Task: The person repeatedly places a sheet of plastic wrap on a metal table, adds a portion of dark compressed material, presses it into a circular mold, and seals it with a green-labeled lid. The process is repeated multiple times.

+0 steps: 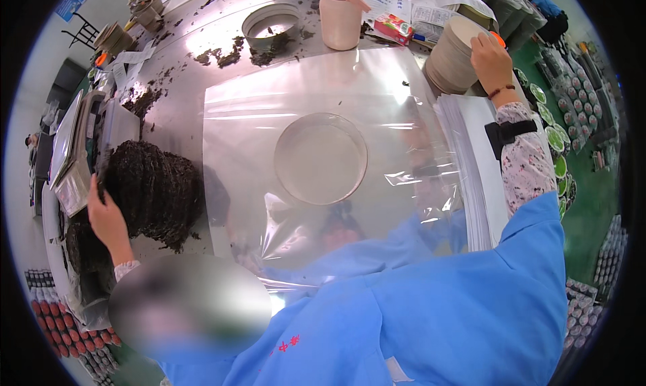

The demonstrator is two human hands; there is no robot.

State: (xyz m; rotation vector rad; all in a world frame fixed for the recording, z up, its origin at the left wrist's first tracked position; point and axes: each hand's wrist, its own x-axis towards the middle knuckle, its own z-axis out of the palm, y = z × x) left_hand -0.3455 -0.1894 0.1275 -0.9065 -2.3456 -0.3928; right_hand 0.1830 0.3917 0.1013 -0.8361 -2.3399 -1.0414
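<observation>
On the metal table, a round pale disc (321, 159) lies on a stack of clear plastic film sheets (242, 134). At the left, my left hand (108, 217) touches the edge of a tall stack of dark, ragged seaweed-like sheets (156, 192); its fingertips are partly lost against the dark material. My right hand (490, 63) rests with bent fingers on top of a stack of round pale discs (451, 58) at the upper right. Whether its fingers pinch a disc cannot be told.
A pink bottle (340, 18) and a metal ring (271, 27) stand at the back, among dark crumbs. White paper sheets (484, 174) lie at the right. Plastic containers (121, 123) stand at the left. Another person (549, 15) is far off at the upper right.
</observation>
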